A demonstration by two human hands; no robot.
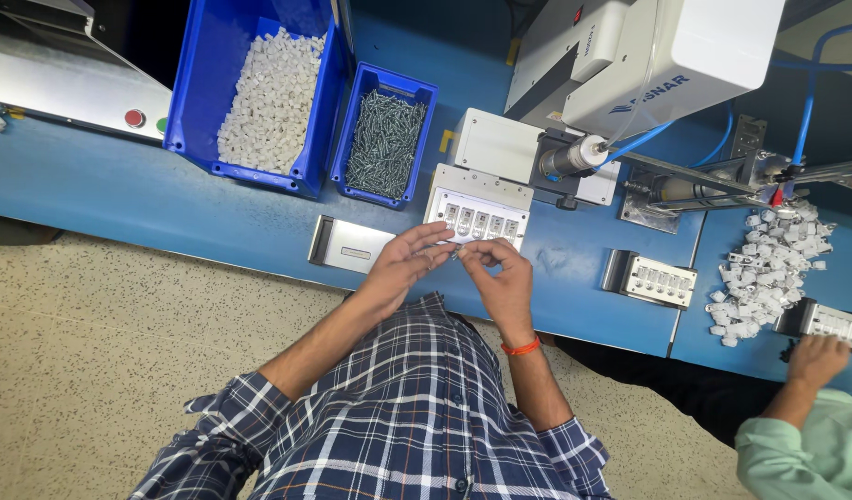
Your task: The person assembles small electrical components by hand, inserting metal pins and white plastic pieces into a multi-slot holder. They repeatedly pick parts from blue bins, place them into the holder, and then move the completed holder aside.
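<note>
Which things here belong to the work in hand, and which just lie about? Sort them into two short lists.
In hand: left hand and right hand, fingers pinching something too small to tell; white slotted fixture; bin of screws; bin of white parts.

Lying about: metal plate; second fixture; loose white parts pile; co-worker's hand.

Both bare forearms extend forward from rolled plaid sleeves, the left hand (403, 264) and right hand (502, 278) meeting at their curled fingertips, the right wrist bearing an orange band (521, 348).
</note>
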